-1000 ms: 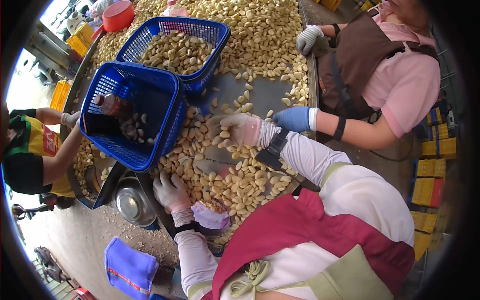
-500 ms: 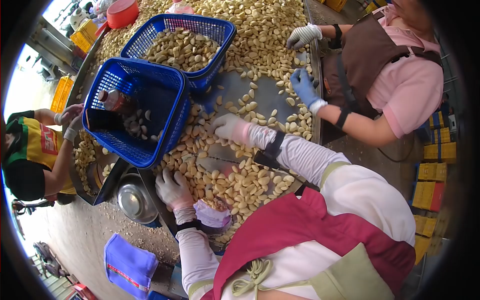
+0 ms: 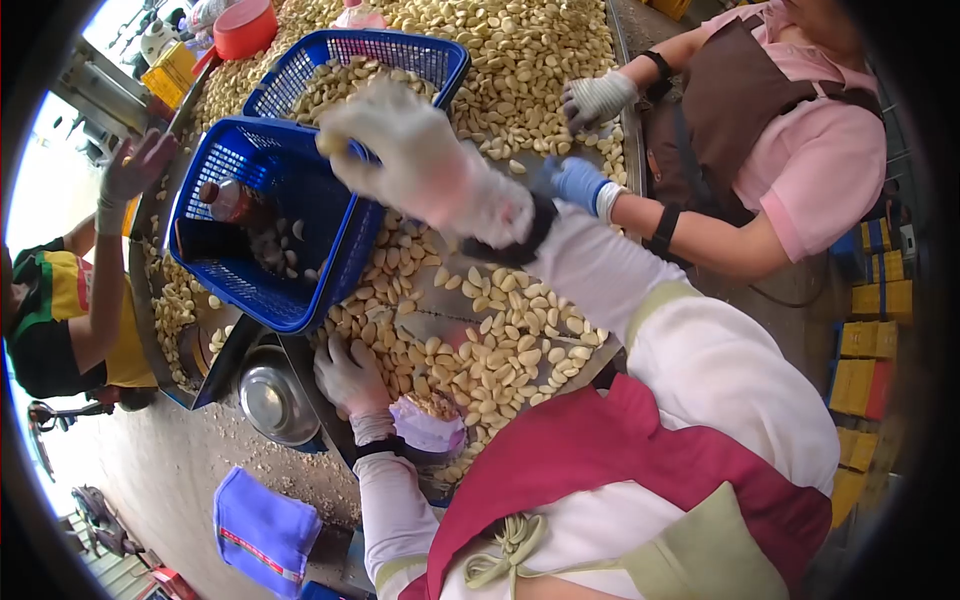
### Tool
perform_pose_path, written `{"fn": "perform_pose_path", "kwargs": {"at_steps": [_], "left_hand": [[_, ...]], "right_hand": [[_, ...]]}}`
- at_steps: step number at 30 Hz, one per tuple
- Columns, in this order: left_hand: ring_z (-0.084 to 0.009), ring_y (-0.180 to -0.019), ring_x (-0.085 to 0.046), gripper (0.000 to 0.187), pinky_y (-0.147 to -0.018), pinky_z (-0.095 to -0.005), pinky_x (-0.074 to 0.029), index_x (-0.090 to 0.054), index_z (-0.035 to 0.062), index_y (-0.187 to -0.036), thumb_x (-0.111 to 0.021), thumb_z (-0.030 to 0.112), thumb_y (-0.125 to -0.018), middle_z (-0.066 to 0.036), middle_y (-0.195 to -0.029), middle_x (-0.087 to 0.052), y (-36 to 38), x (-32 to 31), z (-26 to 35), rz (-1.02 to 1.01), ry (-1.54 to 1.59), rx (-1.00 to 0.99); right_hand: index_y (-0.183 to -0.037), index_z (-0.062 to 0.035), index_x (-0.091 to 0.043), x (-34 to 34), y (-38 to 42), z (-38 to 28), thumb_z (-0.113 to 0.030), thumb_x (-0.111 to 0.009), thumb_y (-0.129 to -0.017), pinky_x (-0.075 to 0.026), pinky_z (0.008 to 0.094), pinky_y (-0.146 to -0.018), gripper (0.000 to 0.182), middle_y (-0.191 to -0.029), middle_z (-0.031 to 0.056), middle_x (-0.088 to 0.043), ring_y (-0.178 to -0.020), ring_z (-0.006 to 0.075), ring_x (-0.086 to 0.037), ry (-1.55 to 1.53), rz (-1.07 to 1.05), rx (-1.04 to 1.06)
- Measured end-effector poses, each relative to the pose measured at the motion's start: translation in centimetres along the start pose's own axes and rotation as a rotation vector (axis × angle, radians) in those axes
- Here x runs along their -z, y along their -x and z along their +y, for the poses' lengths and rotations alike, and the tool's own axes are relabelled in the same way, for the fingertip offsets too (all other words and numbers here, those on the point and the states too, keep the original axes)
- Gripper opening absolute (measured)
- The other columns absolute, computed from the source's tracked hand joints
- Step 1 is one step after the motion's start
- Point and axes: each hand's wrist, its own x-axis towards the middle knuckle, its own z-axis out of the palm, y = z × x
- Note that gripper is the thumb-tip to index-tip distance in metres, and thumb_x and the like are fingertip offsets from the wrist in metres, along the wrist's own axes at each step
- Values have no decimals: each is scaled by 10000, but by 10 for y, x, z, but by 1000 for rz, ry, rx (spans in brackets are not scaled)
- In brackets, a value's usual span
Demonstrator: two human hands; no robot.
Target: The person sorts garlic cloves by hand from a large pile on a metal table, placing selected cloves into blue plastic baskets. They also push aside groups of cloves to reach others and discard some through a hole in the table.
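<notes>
My right hand (image 3: 400,150), in a pale glove, is raised over the near rim of the rear blue basket (image 3: 455,75). A pale yellowish garlic clove (image 3: 330,144) appears pinched between its thumb and fingers. Browner cloves (image 3: 345,82) fill that basket. In front stands another blue basket (image 3: 270,312) with a bottle (image 3: 228,200) and a few cloves inside. My left hand (image 3: 350,378), also gloved, lies at the table's near-left edge with fingers apart, touching loose garlic cloves (image 3: 500,350). Beside its wrist sits a lilac bag or bowl (image 3: 428,430) holding brownish bits.
A large heap of cloves (image 3: 540,50) covers the table's far end. To the right, a co-worker's gloved hands (image 3: 600,100) are at the table edge. On the left, another person's hand (image 3: 135,165) is raised. A metal bowl (image 3: 275,395) and purple cloth (image 3: 265,530) are at lower left.
My right hand has risen from the cloves on the table, moving up and left over the baskets. My left hand has barely moved. The person on the left has raised a hand.
</notes>
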Motion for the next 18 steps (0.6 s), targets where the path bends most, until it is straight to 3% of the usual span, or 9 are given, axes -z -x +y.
{"fn": "perform_pose_path", "kwargs": {"at_steps": [1,2,4,5,6,8,11,16,18], "left_hand": [[-425,-1034,-612,365,-875,-524,-505,-647,54,-1193,-606,298,-925,-218,-1165,-636,0,-1,0,7,1,-10],[-428,-1030,-612,372,-871,-526,-506,-647,54,-1200,-601,302,-927,-222,-1168,-634,2,-3,-3,23,1,-22],[-431,-1026,-612,379,-866,-528,-507,-647,54,-1208,-596,306,-928,-226,-1172,-631,-3,-3,-4,44,15,-38],[-429,-1034,-610,384,-877,-524,-507,-657,53,-1206,-593,313,-930,-223,-1166,-632,-3,1,-1,12,21,-4],[-427,-1043,-608,389,-888,-520,-507,-668,52,-1204,-590,320,-933,-221,-1161,-633,0,2,0,-28,25,30],[-427,-1032,-608,392,-882,-524,-506,-661,59,-1216,-590,321,-933,-225,-1158,-631,3,-4,-4,0,19,23],[-428,-1027,-612,388,-873,-526,-508,-658,63,-1222,-592,314,-934,-221,-1157,-631,1,-2,-4,4,24,-7],[-427,-1047,-615,393,-879,-521,-511,-654,63,-1231,-601,312,-933,-222,-1195,-631,2,-6,-5,-12,3,16],[-428,-1054,-613,394,-882,-520,-510,-646,63,-1237,-605,311,-934,-225,-1215,-626,2,-7,-7,-22,-5,5]], "right_hand": [[-979,-146,-671,5,-16,-5,-243,-784,-803,-495,496,-952,230,-1109,123,-618,-1115,331,-603,450,2,-52],[-1121,-126,-659,4,-17,6,-222,-764,-823,-483,512,-962,330,-1292,156,-566,-1188,323,-570,543,-36,-95],[-1086,-130,-652,5,1,-2,-188,-737,-826,-504,477,-923,279,-1158,127,-608,-1089,285,-612,516,-32,-86],[-974,-121,-661,5,20,-10,-172,-731,-810,-540,416,-823,185,-987,97,-631,-899,267,-644,370,-105,-60],[-827,-124,-679,2,46,-12,-158,-697,-762,-554,359,-698,76,-835,59,-629,-751,248,-655,425,-289,0],[-838,-97,-673,16,104,-19,-231,-707,-821,-560,405,-693,139,-873,86,-650,-829,293,-692,317,-792,-215],[-1143,-158,-728,37,157,-5,-289,-732,-799,-537,440,-885,368,-1073,104,-631,-1038,309,-646,81,-1357,-383],[-1168,-143,-703,55,162,-11,-259,-782,-772,-543,445,-882,420,-1152,101,-596,-1062,333,-641,133,-1348,-380],[-1228,-139,-679,51,153,-19,-238,-775,-801,-551,458,-880,449,-1277,98,-567,-1088,334,-657,220,-1522,-492]]}}
